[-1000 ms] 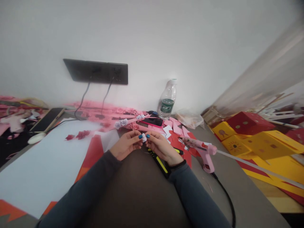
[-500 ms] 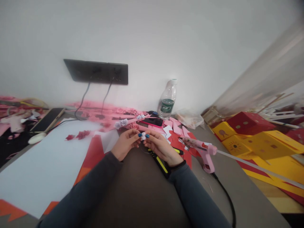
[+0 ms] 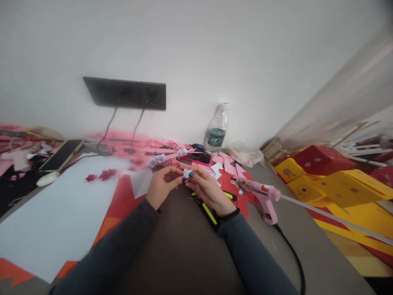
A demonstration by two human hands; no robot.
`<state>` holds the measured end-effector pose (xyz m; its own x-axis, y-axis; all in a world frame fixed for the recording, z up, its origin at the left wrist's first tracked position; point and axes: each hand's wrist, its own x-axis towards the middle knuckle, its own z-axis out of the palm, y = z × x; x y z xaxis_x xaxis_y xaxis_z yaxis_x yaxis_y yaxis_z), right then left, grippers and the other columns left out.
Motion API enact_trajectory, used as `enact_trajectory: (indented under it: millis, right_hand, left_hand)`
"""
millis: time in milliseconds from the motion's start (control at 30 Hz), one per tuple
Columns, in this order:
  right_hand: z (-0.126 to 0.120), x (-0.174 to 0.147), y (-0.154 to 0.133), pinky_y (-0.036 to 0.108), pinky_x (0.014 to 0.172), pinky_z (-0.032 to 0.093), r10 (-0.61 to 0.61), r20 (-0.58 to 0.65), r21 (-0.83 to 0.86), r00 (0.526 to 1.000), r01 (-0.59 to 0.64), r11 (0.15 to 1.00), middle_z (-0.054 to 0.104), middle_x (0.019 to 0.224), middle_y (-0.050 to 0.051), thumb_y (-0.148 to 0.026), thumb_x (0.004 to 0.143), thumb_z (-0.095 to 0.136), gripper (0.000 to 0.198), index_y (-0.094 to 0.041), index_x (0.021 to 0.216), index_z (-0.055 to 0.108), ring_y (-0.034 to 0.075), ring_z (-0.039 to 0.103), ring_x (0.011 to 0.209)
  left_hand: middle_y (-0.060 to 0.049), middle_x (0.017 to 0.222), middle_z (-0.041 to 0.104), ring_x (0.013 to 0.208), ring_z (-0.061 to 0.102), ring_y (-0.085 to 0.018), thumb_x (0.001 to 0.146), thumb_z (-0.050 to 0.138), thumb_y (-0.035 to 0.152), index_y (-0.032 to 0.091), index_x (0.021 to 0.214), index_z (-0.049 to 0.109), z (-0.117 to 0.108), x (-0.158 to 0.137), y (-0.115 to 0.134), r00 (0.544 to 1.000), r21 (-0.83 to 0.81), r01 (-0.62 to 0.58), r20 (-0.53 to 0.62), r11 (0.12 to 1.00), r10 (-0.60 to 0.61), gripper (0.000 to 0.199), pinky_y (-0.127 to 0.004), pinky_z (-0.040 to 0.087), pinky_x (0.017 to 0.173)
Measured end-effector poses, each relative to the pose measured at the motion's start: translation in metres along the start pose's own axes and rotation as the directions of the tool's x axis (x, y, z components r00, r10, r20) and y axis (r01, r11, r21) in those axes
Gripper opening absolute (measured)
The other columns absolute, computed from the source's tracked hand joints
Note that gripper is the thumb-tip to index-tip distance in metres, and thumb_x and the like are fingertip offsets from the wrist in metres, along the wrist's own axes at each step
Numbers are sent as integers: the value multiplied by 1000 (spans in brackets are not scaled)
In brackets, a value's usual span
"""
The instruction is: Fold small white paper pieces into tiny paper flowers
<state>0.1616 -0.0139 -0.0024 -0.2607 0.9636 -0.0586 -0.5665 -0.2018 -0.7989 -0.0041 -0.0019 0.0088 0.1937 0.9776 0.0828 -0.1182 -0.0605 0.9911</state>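
Since the small white paper flower [image 3: 186,173] has turned during the last half second and shows more of its folds, the fingers of the left hand [image 3: 162,187] and right hand [image 3: 211,191], closely pinching it above the desk [image 3: 190,246], seem not finished with it.

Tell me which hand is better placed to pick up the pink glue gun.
Right hand, probably: the pink glue gun lies to its right, farther from the left hand. Both hands are at the small white paper piece, though.
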Motion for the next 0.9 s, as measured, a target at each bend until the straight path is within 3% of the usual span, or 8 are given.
enact_trajectory:
  millis: [100,167,300,433,500,667,800,900]
  right_hand:
    - [0,2,3,22,71,56,-84,-7,-80,996,83,993,67,81,-3,-37,72,84,26,-23,83,65,10,65,72]
    - [0,3,5,24,70,55,-222,-9,-232,975,214,949,66,81,-2,-37,76,81,22,-23,83,65,12,64,72]
    - [2,3,6,30,72,54,-496,77,-585,865,441,680,62,82,0,-27,82,73,8,-22,83,65,16,62,77]
    - [4,-1,2,30,71,52,-573,187,-738,798,499,454,62,86,3,-16,83,67,7,-22,81,65,18,61,81]
    - [5,-2,2,31,73,52,-568,199,-743,798,501,444,63,87,3,-17,84,66,6,-23,83,65,18,62,83]
    - [4,-1,4,31,71,52,-576,75,-646,814,479,594,65,88,3,-23,87,63,3,-23,90,62,17,63,78]
    - [3,1,3,30,65,47,-607,97,-725,789,474,500,61,81,3,-24,85,65,7,-21,79,63,18,58,75]
    - [2,1,2,31,65,46,-594,113,-767,796,450,457,61,81,4,-24,84,66,8,-21,77,64,19,57,77]
  left_hand:
    - [-2,77,67,62,61,-11,66,81,27,14,81,68,1,0,0,1000,-60,-1,22,998,2,24,-18,49,48]
    - [-2,81,67,66,62,-11,68,81,27,14,86,68,1,1,-1,1000,-100,-5,28,995,8,25,-18,50,49]
    - [-4,87,70,72,65,-13,68,82,29,15,93,71,2,1,-3,998,-162,56,43,985,-49,31,-21,55,56]
    - [-6,93,74,81,67,-15,62,87,28,14,93,75,2,2,-4,992,-230,125,38,965,-119,36,-23,57,67]
    - [-5,91,75,83,68,-15,58,89,26,15,90,77,2,2,-3,988,-293,155,20,944,-156,36,-23,56,72]
    - [-3,88,75,84,67,-13,53,92,24,17,85,78,5,3,0,979,-398,201,42,895,-201,35,-21,55,75]
    - [-2,88,75,84,68,-13,55,90,19,18,84,76,5,3,-2,991,-376,135,45,917,-128,32,-24,54,79]
    - [-3,92,75,89,69,-16,59,87,17,17,86,75,4,4,-6,998,-309,59,21,949,-55,30,-29,54,87]
